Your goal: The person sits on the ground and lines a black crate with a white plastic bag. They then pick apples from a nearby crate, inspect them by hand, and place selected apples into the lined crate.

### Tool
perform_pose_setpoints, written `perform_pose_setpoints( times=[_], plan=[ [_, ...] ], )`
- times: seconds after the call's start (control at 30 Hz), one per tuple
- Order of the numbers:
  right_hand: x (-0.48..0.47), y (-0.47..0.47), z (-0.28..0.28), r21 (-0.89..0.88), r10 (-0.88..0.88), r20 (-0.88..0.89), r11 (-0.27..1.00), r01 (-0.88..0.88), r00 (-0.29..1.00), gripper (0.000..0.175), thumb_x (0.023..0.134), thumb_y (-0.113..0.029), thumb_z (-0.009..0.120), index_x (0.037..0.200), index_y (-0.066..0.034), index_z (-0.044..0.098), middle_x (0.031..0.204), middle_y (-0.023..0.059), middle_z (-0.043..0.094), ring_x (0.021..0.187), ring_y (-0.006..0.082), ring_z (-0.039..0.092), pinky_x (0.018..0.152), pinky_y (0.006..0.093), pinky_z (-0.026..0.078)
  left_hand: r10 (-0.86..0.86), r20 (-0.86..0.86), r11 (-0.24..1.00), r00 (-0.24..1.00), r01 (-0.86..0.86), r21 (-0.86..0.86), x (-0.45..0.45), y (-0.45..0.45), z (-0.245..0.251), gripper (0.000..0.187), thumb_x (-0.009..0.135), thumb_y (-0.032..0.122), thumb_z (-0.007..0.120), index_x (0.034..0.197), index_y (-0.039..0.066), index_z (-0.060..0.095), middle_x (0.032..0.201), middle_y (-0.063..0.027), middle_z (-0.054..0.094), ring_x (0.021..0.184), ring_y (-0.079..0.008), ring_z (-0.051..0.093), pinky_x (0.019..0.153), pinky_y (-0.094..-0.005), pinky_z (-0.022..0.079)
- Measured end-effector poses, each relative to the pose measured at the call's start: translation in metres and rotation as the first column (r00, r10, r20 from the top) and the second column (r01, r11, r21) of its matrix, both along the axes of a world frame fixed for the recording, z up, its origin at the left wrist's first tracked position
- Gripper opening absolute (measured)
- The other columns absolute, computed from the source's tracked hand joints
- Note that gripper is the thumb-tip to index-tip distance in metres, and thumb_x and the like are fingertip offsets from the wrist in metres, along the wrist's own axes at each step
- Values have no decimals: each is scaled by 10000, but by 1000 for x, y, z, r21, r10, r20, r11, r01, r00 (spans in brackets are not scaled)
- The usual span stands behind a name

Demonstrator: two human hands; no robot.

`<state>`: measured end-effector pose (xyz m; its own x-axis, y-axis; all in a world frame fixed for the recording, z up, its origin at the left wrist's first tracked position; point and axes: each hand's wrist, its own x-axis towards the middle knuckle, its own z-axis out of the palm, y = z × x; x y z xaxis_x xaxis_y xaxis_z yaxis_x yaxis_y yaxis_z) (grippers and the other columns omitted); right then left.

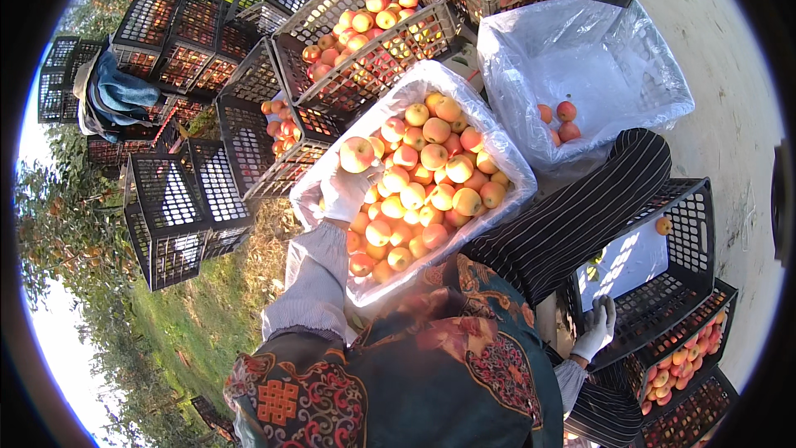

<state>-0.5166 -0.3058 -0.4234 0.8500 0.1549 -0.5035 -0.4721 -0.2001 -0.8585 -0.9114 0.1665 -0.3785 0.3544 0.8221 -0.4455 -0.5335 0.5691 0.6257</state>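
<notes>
My left hand (pixel 346 191), in a white glove, holds a red-yellow apple (pixel 357 154) over the left side of a crate lined with clear plastic (pixel 519 168). Many loose apples (pixel 429 180) fill that crate in front of me. Off to my right, my gloved right hand (pixel 597 331) is at the near rim of a black plastic crate (pixel 675 283), fingers somewhat apart and nothing visible in them. Inside this crate lie a white sheet (pixel 640 255) and a single apple (pixel 664 226) near its far corner.
Another plastic-lined crate (pixel 597 74) holds a few apples (pixel 566 111). Ahead stands a black crate partly filled with apples (pixel 367 31). Stacked crates (pixel 168 31) and a person in a hat (pixel 115 96) are at left. A crate of apples (pixel 687 354) sits at lower right.
</notes>
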Motion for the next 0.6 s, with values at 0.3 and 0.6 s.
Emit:
perform_pose_setpoints(
  times=[0.3, 0.6],
  plan=[
    [0, -2, 0, 34, -31, 4, 999, 31, 999, 380, 977, -112, 557, 1348, -24, 558, 1282, 85, 636, 1147, 187, 625, 878, 254, 474, -338, 212, 931, 917, 293, 216, 100, -10, 44, 686, 925, 568, 499, 1329, 14, 486, 1054, -159, 642, 894, -259, 636, 694, -348, 537],
    [0, 2, 4, 19, -54, -4, 998, 54, 999, 393, 963, -102, 564, 1345, -7, 554, 1286, 96, 623, 1096, 192, 634, 891, 281, 481, -534, -60, 801, 843, 527, 285, 169, 5, 66, 709, 879, 325, 705, 1448, 72, 368, 1273, -138, 550, 1083, -307, 616, 896, -409, 537]
  ],
)
